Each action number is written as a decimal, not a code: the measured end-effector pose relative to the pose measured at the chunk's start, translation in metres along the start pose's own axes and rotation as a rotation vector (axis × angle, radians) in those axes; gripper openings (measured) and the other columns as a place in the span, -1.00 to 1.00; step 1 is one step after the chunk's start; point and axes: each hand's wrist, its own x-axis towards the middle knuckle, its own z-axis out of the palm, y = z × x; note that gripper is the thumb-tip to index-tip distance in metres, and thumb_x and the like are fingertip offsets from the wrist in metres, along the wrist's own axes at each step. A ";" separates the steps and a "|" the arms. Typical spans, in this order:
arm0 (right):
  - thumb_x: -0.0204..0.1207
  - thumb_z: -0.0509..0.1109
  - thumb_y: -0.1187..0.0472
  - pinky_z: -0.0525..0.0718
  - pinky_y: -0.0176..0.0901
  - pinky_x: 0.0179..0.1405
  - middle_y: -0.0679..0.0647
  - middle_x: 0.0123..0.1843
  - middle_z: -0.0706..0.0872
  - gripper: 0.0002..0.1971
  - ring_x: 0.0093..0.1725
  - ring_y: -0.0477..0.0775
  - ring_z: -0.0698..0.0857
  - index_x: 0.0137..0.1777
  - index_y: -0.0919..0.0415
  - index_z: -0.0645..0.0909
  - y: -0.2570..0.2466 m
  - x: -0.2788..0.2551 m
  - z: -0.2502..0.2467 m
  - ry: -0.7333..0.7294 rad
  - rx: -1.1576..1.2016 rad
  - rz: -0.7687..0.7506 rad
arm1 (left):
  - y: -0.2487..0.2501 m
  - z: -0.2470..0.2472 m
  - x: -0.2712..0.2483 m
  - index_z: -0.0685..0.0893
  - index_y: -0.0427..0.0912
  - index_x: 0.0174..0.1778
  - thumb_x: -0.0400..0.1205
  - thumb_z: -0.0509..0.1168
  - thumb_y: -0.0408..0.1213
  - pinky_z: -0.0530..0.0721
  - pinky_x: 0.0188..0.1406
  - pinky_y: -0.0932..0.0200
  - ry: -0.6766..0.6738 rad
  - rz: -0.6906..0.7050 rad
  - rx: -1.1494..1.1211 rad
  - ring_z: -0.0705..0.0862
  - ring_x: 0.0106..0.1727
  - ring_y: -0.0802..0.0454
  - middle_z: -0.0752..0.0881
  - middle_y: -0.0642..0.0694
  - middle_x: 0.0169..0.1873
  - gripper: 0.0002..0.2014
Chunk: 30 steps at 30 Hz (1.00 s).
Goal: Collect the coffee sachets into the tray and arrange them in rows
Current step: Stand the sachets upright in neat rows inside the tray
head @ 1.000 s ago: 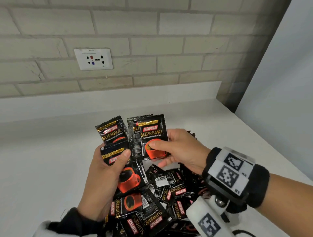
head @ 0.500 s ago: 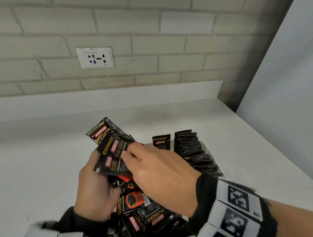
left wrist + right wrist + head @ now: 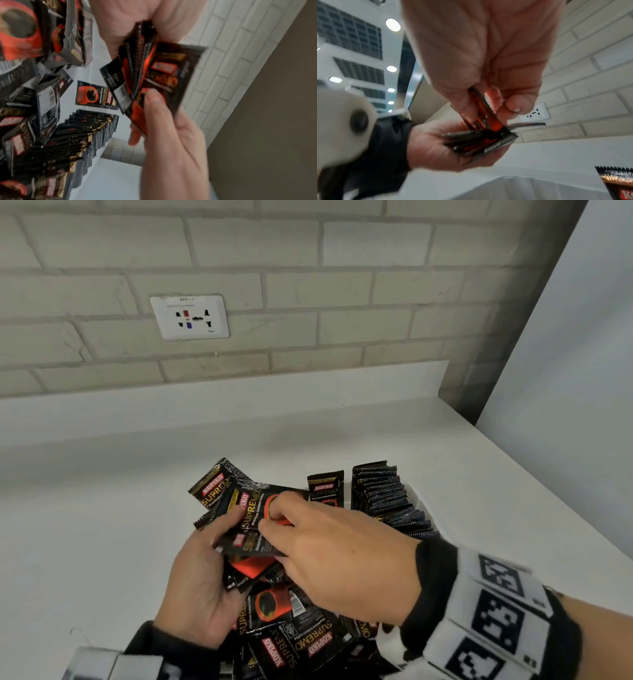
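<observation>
Left hand (image 3: pixel 202 580) grips a fanned bunch of black foil coffee sachets (image 3: pixel 219 491); right hand (image 3: pixel 329 556) fingers pinch the top sachet (image 3: pixel 260 508). Standing row of sachets (image 3: pixel 387 501) just beyond right fingers, loose pile (image 3: pixel 294 628) beneath on white table (image 3: pixel 85 525).

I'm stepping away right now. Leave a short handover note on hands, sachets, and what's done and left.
Left hand: grips a fanned bunch of black foil coffee sachets.
Right hand: pinches the top black sachet of that bunch.
Done: one row of upright sachets stands in the white tray; a lone sachet stands left of it.
Left: the loose sachet pile below the hands and the held bunch need rows.
</observation>
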 end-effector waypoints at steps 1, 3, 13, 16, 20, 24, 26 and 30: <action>0.63 0.12 0.32 0.58 0.20 -0.01 0.28 0.17 0.51 -0.75 0.08 0.26 0.53 0.20 0.38 0.54 -0.001 -0.002 -0.004 0.031 0.102 0.029 | 0.001 -0.002 0.001 0.66 -0.34 -0.19 0.56 0.26 -0.29 0.72 -0.65 0.11 0.007 0.011 0.017 0.73 -0.56 -0.06 0.76 -0.29 -0.44 -0.83; 0.67 0.09 0.18 0.56 0.06 0.05 0.10 0.14 0.55 -0.73 0.03 0.09 0.56 0.20 0.20 0.57 0.000 -0.008 -0.018 0.067 0.265 0.134 | 0.005 -0.005 0.004 0.68 -0.35 -0.11 0.54 0.27 -0.29 0.72 -0.65 0.08 0.005 0.069 0.053 0.75 -0.51 -0.05 0.77 -0.31 -0.34 -0.82; 0.34 0.38 0.56 0.74 -0.12 -0.28 0.08 -0.23 0.77 -0.66 -0.31 -0.01 0.75 0.01 0.17 0.55 0.063 -0.023 -0.057 0.584 1.467 0.565 | 0.012 -0.020 0.008 0.58 -0.22 0.26 0.62 0.23 -0.34 0.73 -0.59 0.06 0.034 0.213 0.148 0.81 -0.32 -0.09 0.78 -0.28 0.00 -0.72; 0.31 0.35 0.67 0.77 0.00 -0.31 0.18 -0.13 0.72 -0.45 -0.26 0.09 0.75 0.17 0.11 0.45 0.074 -0.021 -0.062 0.617 1.416 0.602 | 0.012 -0.020 0.008 0.60 -0.20 0.23 0.60 0.24 -0.34 0.70 -0.62 0.09 0.022 0.225 0.172 0.81 -0.35 -0.06 0.81 -0.19 -0.13 -0.72; 0.40 0.39 0.52 0.75 0.15 -0.21 0.18 -0.02 0.72 -0.49 -0.13 0.18 0.76 0.13 -0.11 0.45 0.080 -0.015 -0.068 0.539 1.113 0.632 | 0.013 -0.020 0.007 0.60 -0.19 0.22 0.59 0.25 -0.34 0.69 -0.63 0.08 -0.004 0.237 0.217 0.80 -0.38 -0.07 0.82 -0.16 -0.21 -0.72; 0.51 0.37 0.30 0.74 -0.08 -0.37 0.09 -0.22 0.73 -0.85 -0.35 0.01 0.73 -0.12 0.03 0.51 0.081 -0.001 -0.069 0.442 0.888 0.610 | 0.015 -0.020 0.005 0.59 -0.20 0.20 0.59 0.25 -0.34 0.68 -0.64 0.10 -0.029 0.256 0.245 0.80 -0.41 -0.06 0.83 -0.12 -0.30 -0.74; 0.46 0.41 0.30 0.67 -0.20 -0.37 0.04 -0.29 0.68 -0.84 -0.37 -0.04 0.66 -0.21 0.06 0.50 0.084 0.007 -0.067 0.385 0.710 0.599 | 0.017 -0.022 0.005 0.59 -0.20 0.16 0.58 0.25 -0.34 0.67 -0.65 0.13 -0.037 0.267 0.250 0.79 -0.42 -0.04 0.82 -0.12 -0.32 -0.77; 0.37 0.41 0.35 0.44 -0.32 -0.46 -0.07 -0.23 0.58 -0.73 -0.36 -0.13 0.51 -0.18 -0.03 0.44 0.086 0.022 -0.063 0.210 0.394 0.566 | 0.019 -0.027 0.007 0.58 -0.20 0.16 0.57 0.25 -0.34 0.67 -0.66 0.15 -0.034 0.272 0.254 0.79 -0.44 -0.03 0.82 -0.12 -0.33 -0.76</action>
